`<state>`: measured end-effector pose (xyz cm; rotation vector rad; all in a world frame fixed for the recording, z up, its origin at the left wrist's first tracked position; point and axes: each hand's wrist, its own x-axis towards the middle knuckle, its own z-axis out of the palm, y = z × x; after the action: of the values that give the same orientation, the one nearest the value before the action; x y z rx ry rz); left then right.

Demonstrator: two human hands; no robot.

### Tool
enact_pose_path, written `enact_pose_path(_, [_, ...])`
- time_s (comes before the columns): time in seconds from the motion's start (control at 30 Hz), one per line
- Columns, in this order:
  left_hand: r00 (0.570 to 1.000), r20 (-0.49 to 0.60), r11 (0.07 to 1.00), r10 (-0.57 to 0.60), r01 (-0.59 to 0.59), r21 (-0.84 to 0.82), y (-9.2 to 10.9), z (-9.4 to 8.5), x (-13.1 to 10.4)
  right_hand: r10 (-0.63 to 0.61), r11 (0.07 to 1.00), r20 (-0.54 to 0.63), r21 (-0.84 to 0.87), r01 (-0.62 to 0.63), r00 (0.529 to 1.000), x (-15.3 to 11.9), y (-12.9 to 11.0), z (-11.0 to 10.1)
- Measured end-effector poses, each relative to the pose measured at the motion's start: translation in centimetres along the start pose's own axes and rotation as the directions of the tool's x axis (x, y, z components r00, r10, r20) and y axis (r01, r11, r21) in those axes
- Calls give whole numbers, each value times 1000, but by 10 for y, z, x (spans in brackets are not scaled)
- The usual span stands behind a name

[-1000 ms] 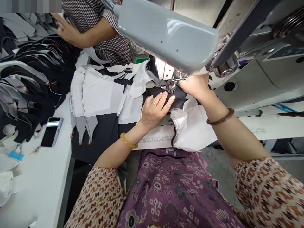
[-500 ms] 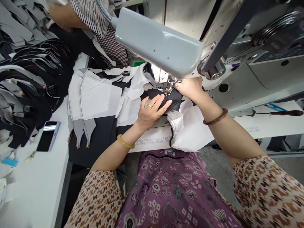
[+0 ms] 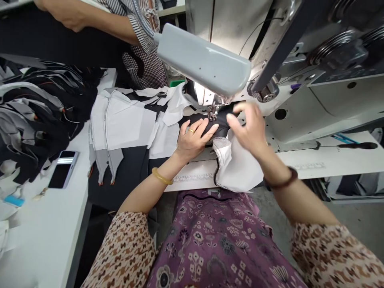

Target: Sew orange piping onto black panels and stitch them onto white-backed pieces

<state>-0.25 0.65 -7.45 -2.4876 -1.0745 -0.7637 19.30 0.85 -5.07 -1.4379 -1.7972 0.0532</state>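
Head view: black fabric (image 3: 223, 123) lies under the spread left grip (image 3: 191, 142), near the parted right grip (image 3: 252, 129).

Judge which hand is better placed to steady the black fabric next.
Probably the left hand: its fingertips rest on the black fabric beside the presser foot, while the right hand, blurred, appears raised off it.

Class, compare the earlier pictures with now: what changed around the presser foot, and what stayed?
The right hand has drawn back and rightward from the presser foot; now open, it seems to have let go of the black cloth. The left hand still rests on that cloth, and the white fabric lies about where it was.
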Motion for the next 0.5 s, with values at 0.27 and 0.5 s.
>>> enact_pose_path(0.27, [999, 27, 998, -39, 38, 47, 7, -4, 2, 175, 953, 15, 247, -174, 984, -87, -64, 9])
enact_pose_path(0.5, [1000, 8, 999, -26, 25, 43, 5, 1, 0, 163, 967, -8, 201, -158, 987, -80, -74, 18])
